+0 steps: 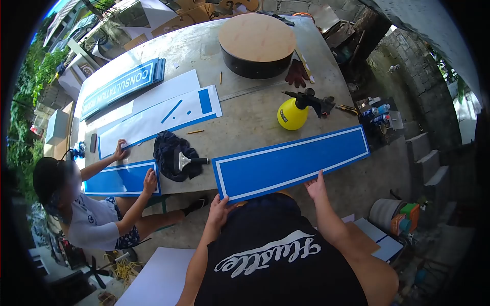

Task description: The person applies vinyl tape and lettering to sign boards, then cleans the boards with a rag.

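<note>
A long blue board [291, 163] with a white border line lies over the table's near edge, in front of my body. My left hand [218, 210] grips its near left corner. My right hand [316, 186] holds the near long edge, right of the middle, with the fingers under the board. Beyond the board stands a yellow spray bottle [292, 114] with a black nozzle. To the left of the board, a squeegee [185, 161] with a black handle rests on a crumpled dark cloth [171, 148].
At the left a co-worker [97, 219] has both hands at another blue board [122, 179]. White sheets [148, 122], stacked signs [122, 86], a round wood-topped drum [257, 43], dark red gloves [296, 74] and pencils [195, 132] lie on the table [204, 51]. Spray cans [375, 110] stand right.
</note>
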Tool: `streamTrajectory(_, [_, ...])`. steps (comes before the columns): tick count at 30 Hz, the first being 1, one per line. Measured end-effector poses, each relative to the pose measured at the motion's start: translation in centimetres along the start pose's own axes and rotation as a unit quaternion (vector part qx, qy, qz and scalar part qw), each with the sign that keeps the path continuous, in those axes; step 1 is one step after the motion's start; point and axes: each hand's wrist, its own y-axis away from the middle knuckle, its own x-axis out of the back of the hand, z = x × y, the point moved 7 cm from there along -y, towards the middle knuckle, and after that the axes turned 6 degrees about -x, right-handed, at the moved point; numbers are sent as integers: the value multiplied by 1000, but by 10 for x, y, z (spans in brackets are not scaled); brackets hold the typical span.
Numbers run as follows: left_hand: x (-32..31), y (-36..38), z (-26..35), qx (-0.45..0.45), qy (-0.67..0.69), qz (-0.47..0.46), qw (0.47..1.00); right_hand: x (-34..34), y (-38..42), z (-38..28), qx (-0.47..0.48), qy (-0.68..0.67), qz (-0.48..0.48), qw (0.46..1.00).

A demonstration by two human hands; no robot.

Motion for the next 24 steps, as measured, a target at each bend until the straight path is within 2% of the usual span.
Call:
streamTrajectory(5, [-8,8,19,8,24,-15,1000,-5,-11,-22,23,-49,-30,998])
streamTrajectory(7, [-18,15,29,12,24,-23,999,0,-18,-30,40,-4,-12,999])
streamTrajectory(9, [-19,17,36,13,18,-38,999,-1,-18,-37,60,0,-38,997])
streamTrajectory(13, [-27,30,54,3,44,-121,992,-9,12,-67,113,52,-63,990])
streamTrajectory(16, [-34,40,69,35,173,-172,969,-27,35,-85,124,64,-75,987])
streamTrajectory(19, [-44,62,99,-61,157,-214,962,-32,84,-98,135,41,-68,988])
streamTrajectory(21, [-45,80,118,-199,-39,-118,972,-53,125,-100,168,34,-80,982])
streamTrajectory(23, [-68,100,134,-287,-89,-87,950,-58,157,-107,207,52,-86,973])
streamTrajectory(24, [-73,100,128,-298,-95,-114,943,-66,179,-106,198,46,-97,974])
